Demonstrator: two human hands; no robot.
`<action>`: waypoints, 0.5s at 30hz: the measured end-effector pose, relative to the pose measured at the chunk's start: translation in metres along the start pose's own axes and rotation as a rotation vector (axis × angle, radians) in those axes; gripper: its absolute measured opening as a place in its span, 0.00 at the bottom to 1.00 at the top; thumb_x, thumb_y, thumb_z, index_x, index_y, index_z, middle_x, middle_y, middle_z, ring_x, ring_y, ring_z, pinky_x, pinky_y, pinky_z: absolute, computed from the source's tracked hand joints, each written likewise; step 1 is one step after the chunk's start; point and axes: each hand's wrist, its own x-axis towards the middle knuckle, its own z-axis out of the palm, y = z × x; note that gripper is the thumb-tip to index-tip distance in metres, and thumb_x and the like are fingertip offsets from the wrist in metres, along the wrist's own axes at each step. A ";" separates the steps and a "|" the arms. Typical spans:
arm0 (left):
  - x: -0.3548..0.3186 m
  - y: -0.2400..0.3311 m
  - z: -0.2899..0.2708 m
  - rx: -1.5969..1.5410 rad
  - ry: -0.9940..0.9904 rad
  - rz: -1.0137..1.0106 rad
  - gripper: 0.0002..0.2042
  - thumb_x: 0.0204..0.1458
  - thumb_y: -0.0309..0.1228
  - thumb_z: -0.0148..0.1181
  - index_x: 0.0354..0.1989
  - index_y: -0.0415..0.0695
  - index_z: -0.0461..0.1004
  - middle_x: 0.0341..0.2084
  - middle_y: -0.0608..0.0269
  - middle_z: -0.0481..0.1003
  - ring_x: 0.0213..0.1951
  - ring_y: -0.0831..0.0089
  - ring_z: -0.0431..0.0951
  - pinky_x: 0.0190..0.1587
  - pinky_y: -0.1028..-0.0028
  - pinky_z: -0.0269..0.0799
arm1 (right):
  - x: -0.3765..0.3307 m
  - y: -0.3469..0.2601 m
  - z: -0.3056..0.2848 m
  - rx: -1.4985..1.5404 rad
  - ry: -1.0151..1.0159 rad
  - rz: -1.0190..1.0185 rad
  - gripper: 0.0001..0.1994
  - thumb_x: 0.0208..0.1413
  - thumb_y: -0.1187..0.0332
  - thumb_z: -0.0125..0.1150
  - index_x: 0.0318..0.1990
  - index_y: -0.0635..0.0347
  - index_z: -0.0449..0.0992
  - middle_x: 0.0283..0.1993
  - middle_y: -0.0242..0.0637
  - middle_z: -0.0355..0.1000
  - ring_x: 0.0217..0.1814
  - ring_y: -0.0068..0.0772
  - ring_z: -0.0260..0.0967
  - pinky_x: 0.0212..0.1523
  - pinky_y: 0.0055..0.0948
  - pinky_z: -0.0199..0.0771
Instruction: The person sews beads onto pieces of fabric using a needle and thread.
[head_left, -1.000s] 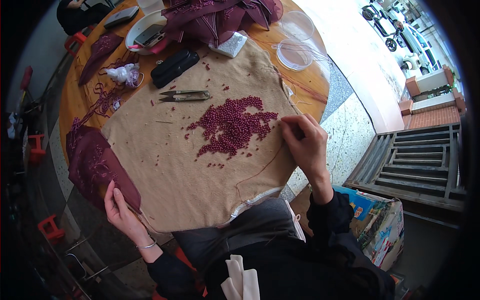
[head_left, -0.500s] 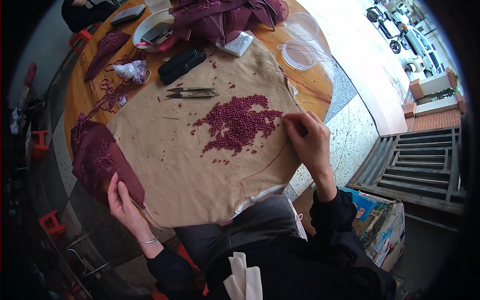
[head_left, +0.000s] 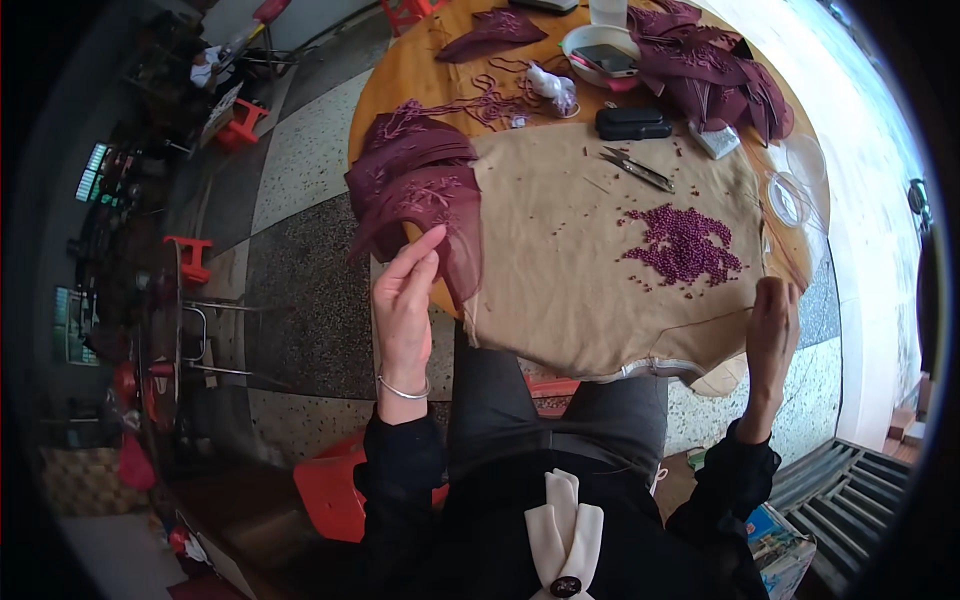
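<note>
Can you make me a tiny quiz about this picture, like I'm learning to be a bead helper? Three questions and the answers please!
1. What colour is the cloth under the loose beads?
2. True or false: the metal snips lie on that cloth.
3. Pick one: what is the left hand touching?
A: loose beads
B: metal snips
C: maroon fabric

Key: 1. Tan. 2. True. 3. C.

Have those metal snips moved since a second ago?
No. Judged against the black case, the metal snips lie at its near side as before; the camera's view has turned.
</note>
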 end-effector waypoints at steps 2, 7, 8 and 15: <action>-0.010 0.007 0.005 -0.024 -0.023 0.035 0.13 0.58 0.22 0.52 0.50 0.36 0.75 0.46 0.65 0.75 0.44 0.83 0.72 0.50 0.82 0.66 | -0.010 -0.006 -0.018 0.017 0.089 0.059 0.03 0.60 0.74 0.51 0.38 0.64 0.68 0.36 0.47 0.68 0.36 0.50 0.68 0.37 0.38 0.68; -0.042 0.032 0.022 0.002 -0.043 0.135 0.15 0.52 0.16 0.58 0.49 0.35 0.75 0.44 0.64 0.75 0.44 0.82 0.72 0.46 0.83 0.68 | -0.038 -0.055 -0.065 0.476 0.031 0.080 0.04 0.62 0.76 0.48 0.41 0.64 0.69 0.35 0.36 0.67 0.30 0.26 0.63 0.32 0.23 0.64; -0.049 0.035 0.029 -0.038 -0.037 0.094 0.20 0.50 0.14 0.60 0.54 0.36 0.71 0.43 0.64 0.74 0.41 0.83 0.72 0.44 0.83 0.69 | -0.045 -0.073 -0.073 0.781 -0.090 0.136 0.04 0.63 0.77 0.48 0.41 0.64 0.69 0.36 0.33 0.67 0.30 0.20 0.62 0.31 0.19 0.63; -0.093 0.051 0.067 -0.011 -0.128 0.118 0.28 0.52 0.15 0.58 0.63 0.37 0.60 0.39 0.64 0.75 0.39 0.84 0.72 0.44 0.83 0.69 | -0.058 -0.171 -0.067 1.066 -0.427 -0.171 0.06 0.54 0.77 0.61 0.39 0.64 0.75 0.32 0.35 0.67 0.28 0.24 0.67 0.27 0.22 0.67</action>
